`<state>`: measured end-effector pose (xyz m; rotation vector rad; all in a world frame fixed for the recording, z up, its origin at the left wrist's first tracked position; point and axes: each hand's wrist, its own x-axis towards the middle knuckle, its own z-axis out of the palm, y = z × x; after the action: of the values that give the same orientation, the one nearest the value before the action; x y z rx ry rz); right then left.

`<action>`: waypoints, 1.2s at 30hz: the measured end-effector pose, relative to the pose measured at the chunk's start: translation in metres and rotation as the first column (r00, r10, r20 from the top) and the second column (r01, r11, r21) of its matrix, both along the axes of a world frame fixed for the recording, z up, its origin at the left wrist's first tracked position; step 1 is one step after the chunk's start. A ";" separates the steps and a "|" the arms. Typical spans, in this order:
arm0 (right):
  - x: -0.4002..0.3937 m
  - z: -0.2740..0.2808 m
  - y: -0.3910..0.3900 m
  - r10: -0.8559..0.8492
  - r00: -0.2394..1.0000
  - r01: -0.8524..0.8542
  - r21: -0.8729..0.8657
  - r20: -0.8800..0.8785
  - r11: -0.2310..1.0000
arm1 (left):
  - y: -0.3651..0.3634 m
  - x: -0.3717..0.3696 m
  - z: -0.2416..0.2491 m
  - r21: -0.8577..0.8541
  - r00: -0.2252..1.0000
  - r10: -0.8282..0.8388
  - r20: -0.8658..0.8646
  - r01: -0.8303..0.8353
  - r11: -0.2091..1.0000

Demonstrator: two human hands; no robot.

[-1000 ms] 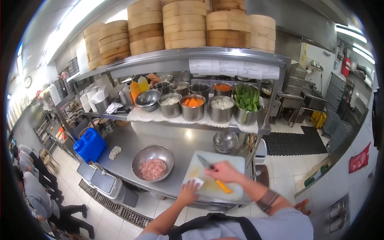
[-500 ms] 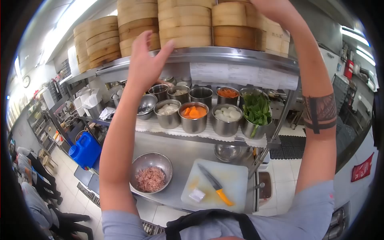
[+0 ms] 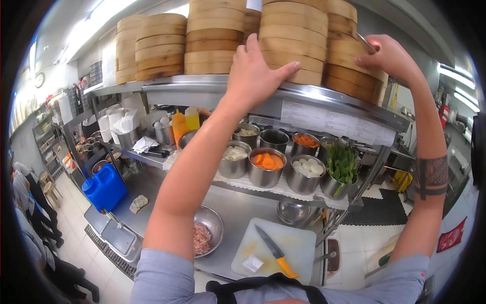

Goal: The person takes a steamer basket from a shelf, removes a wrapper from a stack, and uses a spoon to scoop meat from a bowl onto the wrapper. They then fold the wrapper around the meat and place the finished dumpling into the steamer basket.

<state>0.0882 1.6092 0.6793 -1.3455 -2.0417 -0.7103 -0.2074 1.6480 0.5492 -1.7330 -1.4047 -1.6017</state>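
Above me, my left hand is raised to the top shelf, fingers spread. Its fingertips overlap the front of a tall stack of bamboo steamers. My right hand is at the shelf's right end, fingers wrapped round a thin metal utensil with a narrow shiny shaft; its far end is hidden by the steamers. Right beside that hand stands another bamboo steamer stack. Lower down, a knife with a yellow handle lies on a white cutting board beside a small white packet.
Metal pots of cut carrots, white pieces and leafy greens line the middle shelf. A bowl of minced meat, partly behind my left arm, sits on the counter. A blue jug stands left. People are at far left.
My view has swung, so the shelf sits lower in it. My left hand has moved right along the steamers. My right hand, earlier cut off at the top, now shows with the metal utensil.
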 end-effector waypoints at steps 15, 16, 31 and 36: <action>0.007 -0.013 0.001 -0.185 0.979 0.189 0.039 -0.079 0.981 | -0.002 0.025 -0.019 0.166 0.948 -0.176 -0.267 0.225 0.960; 0.013 -0.018 -0.003 -0.129 0.989 0.144 0.242 -0.076 0.960 | -0.003 0.014 -0.012 0.162 0.947 -0.172 -0.271 0.221 0.962; -0.190 0.022 -0.001 0.410 0.782 -0.587 -0.334 -0.470 0.737 | 0.054 -0.108 0.070 0.278 0.625 0.493 -0.605 -0.414 0.867; -0.264 0.072 0.097 0.241 0.822 -0.435 -0.296 -0.516 0.850 | 0.019 -0.120 0.063 0.193 0.689 0.434 -0.581 -0.402 0.895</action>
<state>-0.1760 1.7063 0.7508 -1.1520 -2.0021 0.2056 -0.3278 1.6669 0.6125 -1.5404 -1.2736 -0.7141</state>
